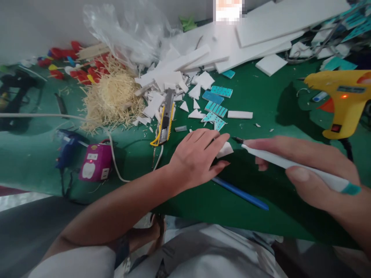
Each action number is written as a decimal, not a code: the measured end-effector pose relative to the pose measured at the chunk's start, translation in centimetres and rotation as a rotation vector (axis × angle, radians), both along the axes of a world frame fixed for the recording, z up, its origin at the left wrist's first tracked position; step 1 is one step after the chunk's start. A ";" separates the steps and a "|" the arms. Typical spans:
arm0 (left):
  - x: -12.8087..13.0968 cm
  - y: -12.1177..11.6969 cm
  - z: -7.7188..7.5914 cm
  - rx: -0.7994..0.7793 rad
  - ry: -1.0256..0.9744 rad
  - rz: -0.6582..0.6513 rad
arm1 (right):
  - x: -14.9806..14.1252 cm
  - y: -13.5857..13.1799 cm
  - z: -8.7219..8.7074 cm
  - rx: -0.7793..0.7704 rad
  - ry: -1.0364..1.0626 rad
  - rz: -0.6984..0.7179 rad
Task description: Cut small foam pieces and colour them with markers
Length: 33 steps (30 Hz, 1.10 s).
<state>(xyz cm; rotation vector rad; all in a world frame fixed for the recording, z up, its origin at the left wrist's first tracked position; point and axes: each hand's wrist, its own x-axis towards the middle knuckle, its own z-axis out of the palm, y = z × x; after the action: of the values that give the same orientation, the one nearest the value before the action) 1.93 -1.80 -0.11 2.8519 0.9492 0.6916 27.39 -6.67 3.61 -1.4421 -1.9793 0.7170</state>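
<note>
My left hand [194, 156] lies over the green table, its fingers and thumb holding down a small white foam piece [225, 150] that is partly hidden beneath them. In my right hand [313, 170] is a white marker pen [269, 157] with a teal end. Its dark tip points left, just short of the foam piece. A blue pen [243, 193] rests on the table below my left hand. Beyond the fingers lie teal-patterned foam pieces [216, 109] and a plain white strip [240, 114]. A yellow box cutter [166, 117] sits to the left of them.
A yellow glue gun [337, 98], its light lit, stands at right. At left are a blue glue gun [68, 146], a magenta power adapter [95, 162] and a white cable [114, 154]. Straw-like shreds [116, 92], white foam boards [269, 29] and a plastic bag [130, 31] lie behind.
</note>
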 end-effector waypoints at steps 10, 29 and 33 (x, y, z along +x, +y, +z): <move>-0.4 -0.1 0.2 -0.083 0.040 0.061 | -1.5 1.8 -0.9 -0.254 0.347 0.068; -0.8 0.4 -0.1 -0.157 -0.016 -0.038 | -2.7 2.2 0.2 -0.398 0.430 -0.155; -0.8 0.4 0.0 -0.155 -0.010 -0.039 | -2.7 2.3 0.0 -0.363 0.351 -0.145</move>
<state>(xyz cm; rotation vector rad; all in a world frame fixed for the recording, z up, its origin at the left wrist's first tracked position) 1.13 -1.36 -0.14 2.7217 0.9010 0.5999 24.66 -4.32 3.66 -1.5181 -1.5142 1.2171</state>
